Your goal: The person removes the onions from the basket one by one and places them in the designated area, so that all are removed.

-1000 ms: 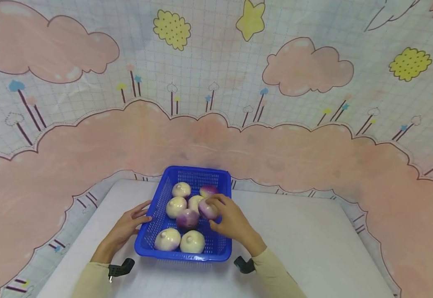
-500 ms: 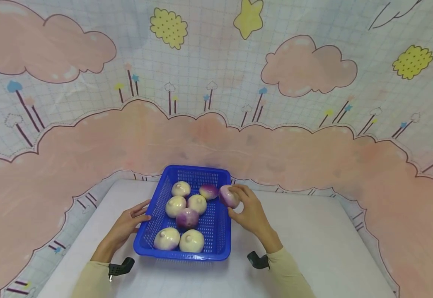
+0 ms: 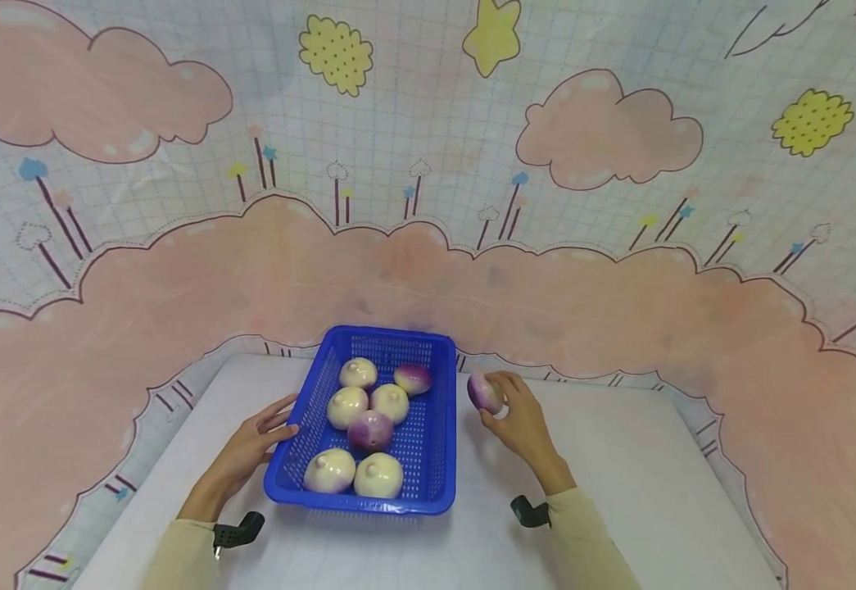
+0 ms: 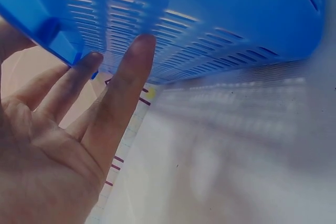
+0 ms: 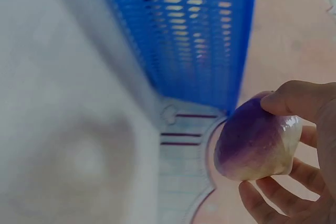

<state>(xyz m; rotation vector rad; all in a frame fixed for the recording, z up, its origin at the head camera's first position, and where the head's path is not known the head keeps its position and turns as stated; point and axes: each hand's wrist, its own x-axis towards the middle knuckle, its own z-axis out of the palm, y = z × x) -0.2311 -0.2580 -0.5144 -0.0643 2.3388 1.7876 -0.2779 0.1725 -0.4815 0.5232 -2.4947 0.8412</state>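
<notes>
- While the right hand (image 3: 527, 428) pinches a purple-and-white turnip (image 3: 483, 394) between thumb and fingers above the white counter (image 3: 612, 483), that turnip sits between two and three o'clock of the blue perforated basket (image 3: 357, 502), just outside it.
- Between eight and nine o'clock, the left hand (image 3: 246, 447) rests nearly straight fingers against the basket.
- Inside lie seven turnips (image 3: 370, 432), the nearest pair at six and seven o'clock.
</notes>
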